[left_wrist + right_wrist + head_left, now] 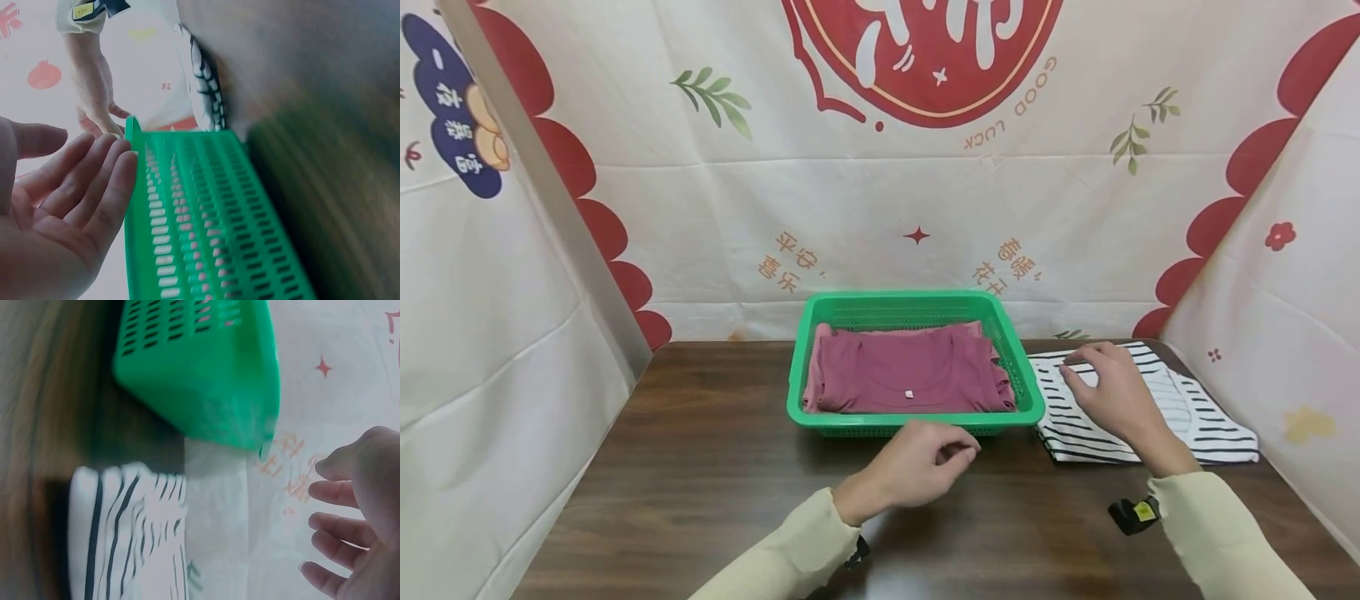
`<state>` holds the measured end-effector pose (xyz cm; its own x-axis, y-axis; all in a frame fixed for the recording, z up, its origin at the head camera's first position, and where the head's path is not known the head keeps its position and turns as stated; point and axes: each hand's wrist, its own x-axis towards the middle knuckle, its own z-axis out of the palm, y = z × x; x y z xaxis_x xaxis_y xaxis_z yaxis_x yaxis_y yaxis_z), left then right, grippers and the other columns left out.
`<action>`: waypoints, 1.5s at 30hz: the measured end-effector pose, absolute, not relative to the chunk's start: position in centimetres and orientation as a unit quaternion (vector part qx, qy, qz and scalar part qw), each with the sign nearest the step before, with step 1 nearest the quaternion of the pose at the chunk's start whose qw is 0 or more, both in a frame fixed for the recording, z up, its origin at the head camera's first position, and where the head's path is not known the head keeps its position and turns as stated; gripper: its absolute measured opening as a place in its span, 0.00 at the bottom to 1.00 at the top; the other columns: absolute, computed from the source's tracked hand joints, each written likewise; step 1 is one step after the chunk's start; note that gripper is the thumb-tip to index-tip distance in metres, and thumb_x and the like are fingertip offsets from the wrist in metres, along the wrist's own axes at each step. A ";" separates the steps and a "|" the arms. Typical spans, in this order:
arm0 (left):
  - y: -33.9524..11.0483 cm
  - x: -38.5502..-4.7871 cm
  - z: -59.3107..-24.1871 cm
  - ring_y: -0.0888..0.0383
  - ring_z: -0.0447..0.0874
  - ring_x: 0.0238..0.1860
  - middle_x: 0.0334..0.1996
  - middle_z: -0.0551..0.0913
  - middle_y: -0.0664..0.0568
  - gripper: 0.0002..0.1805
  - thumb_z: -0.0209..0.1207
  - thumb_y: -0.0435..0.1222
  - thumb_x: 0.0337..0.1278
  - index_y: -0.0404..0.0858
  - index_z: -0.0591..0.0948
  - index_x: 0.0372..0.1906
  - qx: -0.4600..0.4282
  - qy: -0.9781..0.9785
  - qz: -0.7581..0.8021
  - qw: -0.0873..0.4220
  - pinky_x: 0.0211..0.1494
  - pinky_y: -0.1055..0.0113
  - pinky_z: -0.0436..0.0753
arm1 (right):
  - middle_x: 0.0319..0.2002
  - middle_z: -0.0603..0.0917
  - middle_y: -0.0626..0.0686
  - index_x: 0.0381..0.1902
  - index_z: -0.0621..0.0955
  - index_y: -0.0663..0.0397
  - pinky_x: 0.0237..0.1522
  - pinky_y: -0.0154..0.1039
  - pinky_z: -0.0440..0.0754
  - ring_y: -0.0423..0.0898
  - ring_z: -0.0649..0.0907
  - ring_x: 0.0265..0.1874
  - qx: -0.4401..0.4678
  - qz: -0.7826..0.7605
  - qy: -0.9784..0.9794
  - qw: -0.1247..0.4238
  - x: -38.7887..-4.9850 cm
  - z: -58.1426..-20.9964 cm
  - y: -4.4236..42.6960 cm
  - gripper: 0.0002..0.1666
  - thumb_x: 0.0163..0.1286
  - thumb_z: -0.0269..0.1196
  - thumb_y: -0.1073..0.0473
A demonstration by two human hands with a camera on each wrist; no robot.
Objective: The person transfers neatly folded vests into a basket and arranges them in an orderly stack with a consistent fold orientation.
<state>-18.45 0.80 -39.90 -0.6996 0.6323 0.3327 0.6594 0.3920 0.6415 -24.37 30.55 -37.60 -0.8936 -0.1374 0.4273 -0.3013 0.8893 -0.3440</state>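
A green plastic basket [1030, 396] stands at the back of the table, with a folded maroon garment [887, 367] on a pinker folded one inside it. My left hand [917, 467] hovers just in front of the basket's near rim, its fingers loosely bent and holding nothing; the left wrist view shows the fingertips close to the rim, and contact cannot be told. To the right of the basket lies a folded white garment with black stripes [1213, 425]. Above it is my right hand [1112, 396], empty, with relaxed, spread fingers [337, 528] in the right wrist view.
The dark wooden table [700, 483] ends at a white printed cloth [715, 250] hanging behind it, with more cloth along both sides. Black wrist devices [1135, 514] sit at both cuffs. The striped garment lies close against the basket's right side.
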 end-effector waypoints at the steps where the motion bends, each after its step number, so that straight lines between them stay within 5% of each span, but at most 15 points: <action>1: 1.1 -18.4 -40.0 0.77 0.76 0.31 0.35 0.86 0.61 0.11 0.54 0.37 0.71 0.41 0.86 0.46 -0.390 -0.837 -0.384 0.005 0.40 0.81 0.78 | 0.47 0.78 0.72 0.40 0.83 0.67 0.52 0.69 0.70 0.69 0.72 0.52 0.118 0.201 -0.951 0.201 -24.3 -37.7 31.0 0.10 0.65 0.64 0.64; 10: 3.6 -18.1 -41.3 0.75 0.81 0.46 0.53 0.85 0.53 0.17 0.55 0.40 0.71 0.39 0.81 0.58 -0.377 -0.831 -0.400 -0.086 0.48 0.81 0.77 | 0.43 0.81 0.73 0.38 0.83 0.69 0.50 0.68 0.68 0.70 0.74 0.48 0.129 0.190 -0.950 0.209 -24.1 -38.4 35.0 0.10 0.65 0.64 0.63; 18: 5.4 -17.9 -42.8 0.69 0.82 0.49 0.56 0.83 0.52 0.20 0.57 0.41 0.69 0.37 0.79 0.61 -0.312 -0.820 -0.456 -0.147 0.49 0.78 0.78 | 0.46 0.80 0.75 0.42 0.82 0.71 0.48 0.69 0.69 0.72 0.75 0.50 0.091 0.195 -0.963 0.161 -23.7 -39.2 37.6 0.15 0.69 0.62 0.60; 33: 7.5 -17.8 -43.4 0.65 0.81 0.54 0.57 0.82 0.52 0.25 0.58 0.44 0.67 0.36 0.76 0.64 -0.299 -0.859 -0.402 -0.106 0.53 0.77 0.76 | 0.44 0.82 0.73 0.41 0.83 0.68 0.40 0.63 0.73 0.71 0.79 0.44 0.073 0.201 -0.965 0.153 -23.6 -40.5 41.1 0.15 0.70 0.61 0.58; 45: 9.0 -18.2 -44.0 0.64 0.78 0.58 0.59 0.80 0.53 0.29 0.58 0.46 0.67 0.38 0.71 0.69 -0.257 -0.850 -0.436 -0.145 0.58 0.73 0.76 | 0.45 0.81 0.75 0.43 0.82 0.70 0.41 0.64 0.73 0.72 0.78 0.45 0.048 0.197 -0.971 0.124 -23.6 -41.3 43.0 0.18 0.71 0.60 0.56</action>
